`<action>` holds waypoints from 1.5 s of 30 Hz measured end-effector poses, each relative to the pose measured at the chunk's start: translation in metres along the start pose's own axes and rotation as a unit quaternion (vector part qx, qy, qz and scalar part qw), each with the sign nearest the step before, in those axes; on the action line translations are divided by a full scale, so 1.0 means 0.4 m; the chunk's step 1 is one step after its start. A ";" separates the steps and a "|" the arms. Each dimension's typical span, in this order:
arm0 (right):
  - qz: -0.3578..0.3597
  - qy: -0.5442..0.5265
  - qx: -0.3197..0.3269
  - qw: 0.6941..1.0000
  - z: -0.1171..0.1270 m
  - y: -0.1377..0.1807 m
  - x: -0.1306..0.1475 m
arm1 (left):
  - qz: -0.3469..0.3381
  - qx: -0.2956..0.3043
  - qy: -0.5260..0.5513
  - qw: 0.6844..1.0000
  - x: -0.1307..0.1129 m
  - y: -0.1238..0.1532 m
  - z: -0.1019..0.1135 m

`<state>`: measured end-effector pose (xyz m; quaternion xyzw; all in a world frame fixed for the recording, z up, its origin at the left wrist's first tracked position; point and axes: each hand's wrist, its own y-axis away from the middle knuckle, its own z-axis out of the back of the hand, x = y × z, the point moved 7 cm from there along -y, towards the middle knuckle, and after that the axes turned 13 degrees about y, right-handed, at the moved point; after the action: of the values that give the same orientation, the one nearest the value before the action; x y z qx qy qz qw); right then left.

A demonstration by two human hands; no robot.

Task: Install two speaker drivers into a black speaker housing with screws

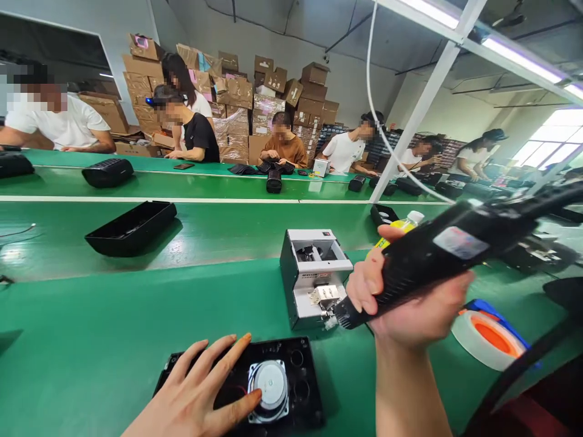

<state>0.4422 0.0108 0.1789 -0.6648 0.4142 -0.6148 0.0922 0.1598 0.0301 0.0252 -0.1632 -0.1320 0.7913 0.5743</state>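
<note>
In the head view my right hand [410, 309] is wrapped round a black electric screwdriver [423, 255], held slanting with its tip down to the left. The tip is at the front of a grey-and-white screw feeder [314, 261]; whether it touches a screw is too small to tell. My left hand [204, 388] lies with fingers spread over a black plastic panel [312, 370] on the green table. Its thumb rests on a round silver speaker [272, 385] set in the panel. Part of the panel's left side is hidden under the hand.
A roll of tape [464, 340] with an orange core lies to the right. Behind the screwdriver is a yellow bottle [412, 218]. An open black housing [132, 227] sits on the green conveyor [218, 224]. Several people work across the line, before stacked cartons [237, 94].
</note>
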 end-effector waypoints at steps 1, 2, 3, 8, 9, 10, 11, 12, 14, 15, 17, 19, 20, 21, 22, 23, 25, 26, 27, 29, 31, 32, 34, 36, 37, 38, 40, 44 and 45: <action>-0.002 -0.008 0.002 1.000 -0.010 -0.002 0.011 | 0.009 0.014 0.015 1.000 -0.005 -0.006 0.010; -0.004 -0.018 0.002 1.000 -0.021 -0.004 0.020 | 0.015 0.029 0.028 0.999 -0.010 -0.011 0.019; -0.003 -0.029 0.003 1.000 -0.034 -0.006 0.026 | 0.019 0.047 0.038 0.998 -0.014 -0.016 0.027; -0.013 -0.083 0.031 0.996 -0.133 0.008 0.010 | 0.044 0.112 0.066 0.991 -0.025 -0.028 0.043; -0.018 -0.099 0.039 0.994 -0.156 0.014 0.000 | 0.052 0.118 0.078 0.989 -0.026 -0.028 0.042; -0.023 -0.116 0.047 0.992 -0.179 0.021 -0.010 | 0.057 0.123 0.092 0.987 -0.027 -0.027 0.039; -0.028 -0.132 0.055 0.989 -0.201 0.028 -0.021 | 0.064 0.126 0.105 0.984 -0.026 -0.026 0.036; -0.038 -0.143 0.063 0.987 -0.221 0.036 -0.034 | 0.072 0.130 0.119 0.982 -0.025 -0.025 0.031; -0.058 -0.159 0.079 0.982 -0.253 0.052 -0.061 | 0.091 0.140 0.147 0.975 -0.021 -0.025 0.024; -0.068 -0.164 0.091 0.980 -0.266 0.060 -0.075 | 0.099 0.147 0.162 0.971 -0.019 -0.026 0.021; -0.084 -0.170 0.118 0.975 -0.283 0.074 -0.098 | 0.110 0.160 0.186 0.963 -0.017 -0.031 0.023; -0.092 -0.168 0.140 0.971 -0.292 0.085 -0.116 | 0.115 0.173 0.196 0.958 -0.018 -0.038 0.030; -0.097 -0.163 0.148 0.971 -0.295 0.090 -0.125 | 0.118 0.177 0.196 0.957 -0.018 -0.041 0.035; -0.103 -0.158 0.153 0.970 -0.296 0.095 -0.132 | 0.123 0.177 0.194 0.957 -0.018 -0.045 0.041; -0.110 -0.153 0.155 0.970 -0.297 0.098 -0.139 | 0.127 0.177 0.191 0.957 -0.018 -0.048 0.046; -0.117 -0.149 0.157 0.969 -0.298 0.102 -0.146 | 0.127 0.177 0.191 0.957 -0.019 -0.051 0.050; -0.130 -0.143 0.159 0.968 -0.301 0.107 -0.156 | 0.120 0.174 0.191 0.959 -0.022 -0.057 0.055; -0.136 -0.141 0.158 0.968 -0.303 0.109 -0.160 | 0.115 0.174 0.191 0.959 -0.023 -0.059 0.056; -0.142 -0.140 0.157 0.967 -0.304 0.111 -0.163 | 0.111 0.175 0.191 0.960 -0.025 -0.060 0.056; -0.153 -0.138 0.151 0.967 -0.306 0.113 -0.167 | 0.106 0.171 0.187 0.962 -0.026 -0.062 0.056; -0.161 -0.137 0.146 0.966 -0.307 0.116 -0.169 | 0.102 0.170 0.184 0.963 -0.028 -0.064 0.055; -0.163 -0.134 0.145 0.967 -0.307 0.118 -0.170 | 0.100 0.168 0.184 0.963 -0.029 -0.065 0.055; -0.162 -0.126 0.147 0.968 -0.306 0.121 -0.171 | 0.097 0.165 0.183 0.964 -0.031 -0.066 0.057; -0.160 -0.120 0.152 0.968 -0.306 0.124 -0.173 | 0.096 0.164 0.183 0.965 -0.031 -0.067 0.058; -0.158 -0.120 0.155 0.968 -0.305 0.125 -0.174 | 0.095 0.162 0.183 0.965 -0.030 -0.068 0.059; -0.155 -0.120 0.159 0.968 -0.304 0.126 -0.175 | 0.093 0.161 0.182 0.966 -0.030 -0.068 0.061; -0.150 -0.116 0.165 0.968 -0.303 0.127 -0.178 | 0.092 0.156 0.178 0.967 -0.028 -0.069 0.063; -0.142 -0.102 0.169 0.970 -0.300 0.127 -0.183 | 0.095 0.157 0.181 0.966 -0.028 -0.069 0.064; -0.142 -0.104 0.171 0.970 -0.300 0.127 -0.184 | 0.095 0.156 0.182 0.966 -0.029 -0.070 0.064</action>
<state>0.3199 0.0738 0.1195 -0.7512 0.1928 -0.6110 0.1587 0.1769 0.0271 0.0608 -0.2241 0.1160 0.8099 0.5295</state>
